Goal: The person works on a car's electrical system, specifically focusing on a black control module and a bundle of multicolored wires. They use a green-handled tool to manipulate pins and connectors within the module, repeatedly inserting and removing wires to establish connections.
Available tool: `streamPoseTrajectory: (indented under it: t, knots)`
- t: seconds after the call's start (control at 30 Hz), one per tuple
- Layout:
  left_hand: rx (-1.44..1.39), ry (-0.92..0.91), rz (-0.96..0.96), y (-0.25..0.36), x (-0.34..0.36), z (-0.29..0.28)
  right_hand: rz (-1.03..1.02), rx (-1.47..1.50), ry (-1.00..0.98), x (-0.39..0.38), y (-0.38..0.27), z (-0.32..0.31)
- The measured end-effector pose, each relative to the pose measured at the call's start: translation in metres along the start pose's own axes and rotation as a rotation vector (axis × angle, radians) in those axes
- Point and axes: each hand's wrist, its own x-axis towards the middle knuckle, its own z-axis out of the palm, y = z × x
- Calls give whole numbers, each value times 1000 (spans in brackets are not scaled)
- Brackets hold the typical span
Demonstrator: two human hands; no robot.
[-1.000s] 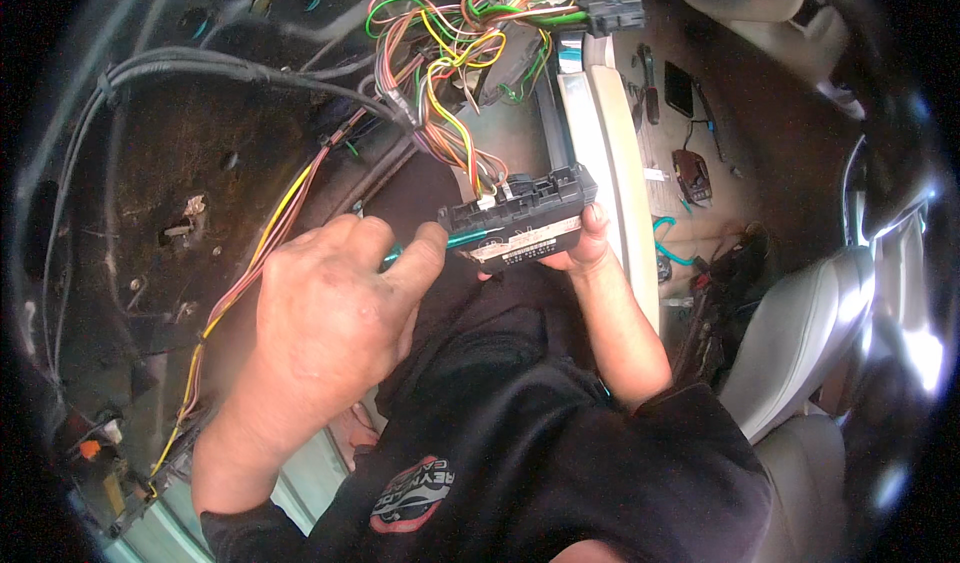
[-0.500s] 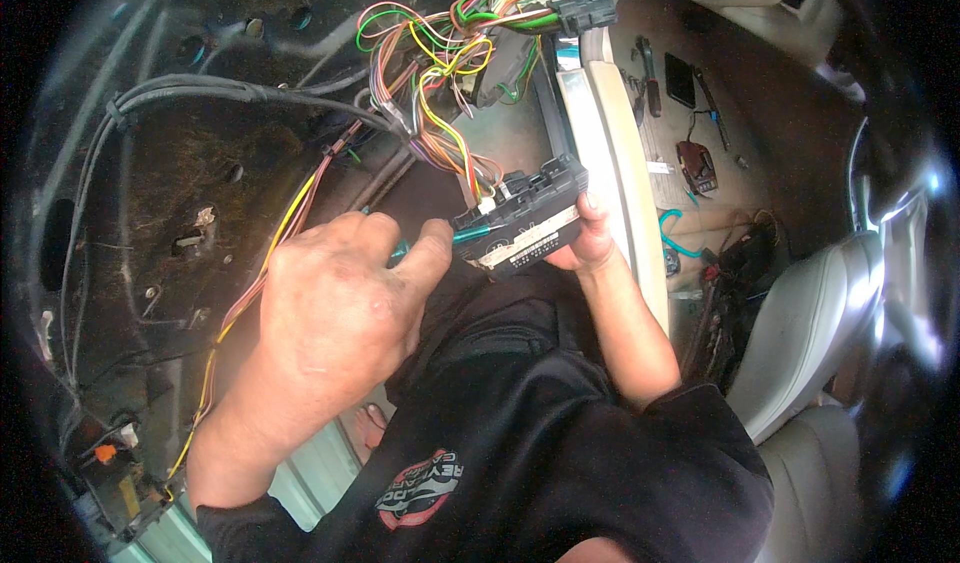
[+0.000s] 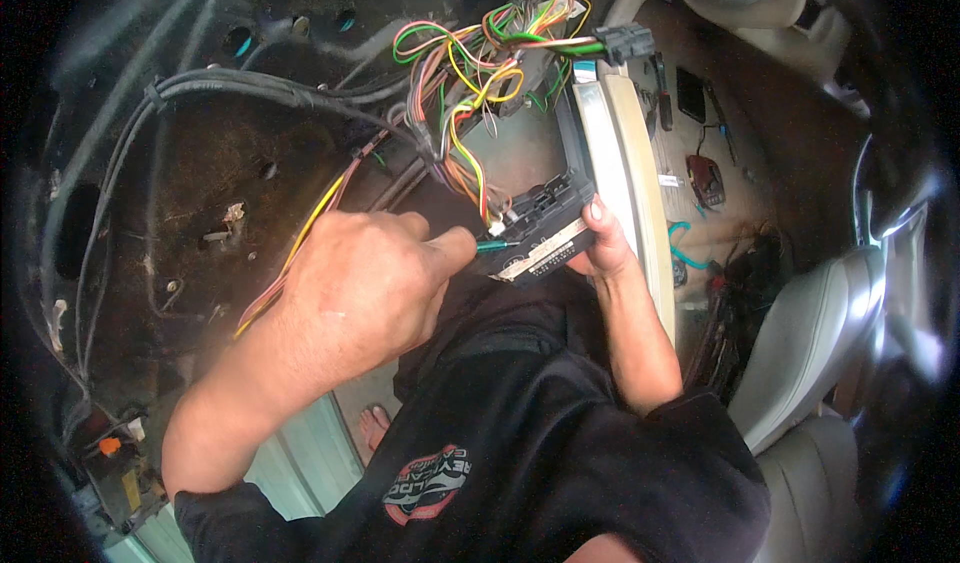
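Note:
My right hand grips the right end of a black control module, thumb on its edge and the other fingers partly hidden behind it. The module has a pale label strip on its near side and connector sockets along its top. A white connector with several coloured wires sits at the module's left end. My left hand is closed around a thin teal tool. Its tip reaches the module just below the white connector; the rest is hidden in my fingers, so its kind is unclear.
A tangled wiring harness hangs beyond the module, with a loose dark grey plug. Black cables cross the dark panel on the left. A cream door sill, tools on the floor and a grey seat lie to the right.
The whole scene has shifted slightly right in view. My left hand has turned a little, hiding the part of the teal tool that showed between its fingers. My right hand keeps its hold.

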Motion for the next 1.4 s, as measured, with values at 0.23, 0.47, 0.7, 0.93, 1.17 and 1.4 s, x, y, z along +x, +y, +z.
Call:
streamPoseTrajectory:
  t: [0.23, 0.47, 0.7, 0.93, 1.17, 1.4]
  knots:
    - [227, 142, -17, 25, -10, 29, 103, -18, 62, 1, 1, -19]
    - [275, 209, 4, 28, -14, 44, 74, -35, 73, 5, -3, -6]
    - [-160, 103, -255, 15, -12, 45, 90, -208, 63, 15, -18, -5]
    - [-53, 124, -283, 38, -14, 47, -73, -500, 268, 6, -16, 26]
    - [114, 119, -185, 36, -9, 58, -7, -620, 335, 1, -21, 54]
    - [-27, 191, -183, 23, -12, 58, -65, -738, 309, 3, -17, 59]
